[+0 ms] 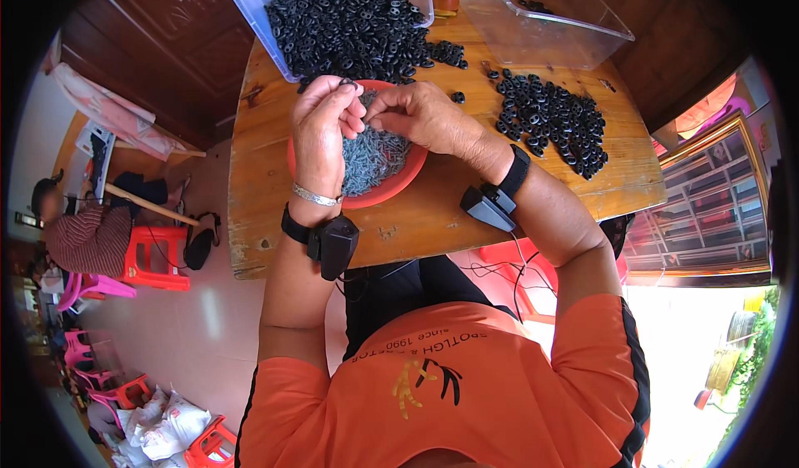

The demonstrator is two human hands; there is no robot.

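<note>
Nearest, one orange shirt [466,393] and two forearms, each with one black wrist device. Beyond, on one wooden table [416,218], one red bowl [391,187] of small grey metal pieces [370,156], too many to count. Over that bowl, two hands: left hand [323,131] with fingertips pinched together on one black rubber ring [347,82], just peeking above the thumb and forefinger; right hand [420,114] with fingers curled and closed toward the left fingertips, touching or nearly so, contents not discernible. Right of the bowl, one loose heap of black rings [549,118]. Farther, two clear plastic bins: left bin [250,2] heaped with rings, right bin [549,19] almost bare.
</note>
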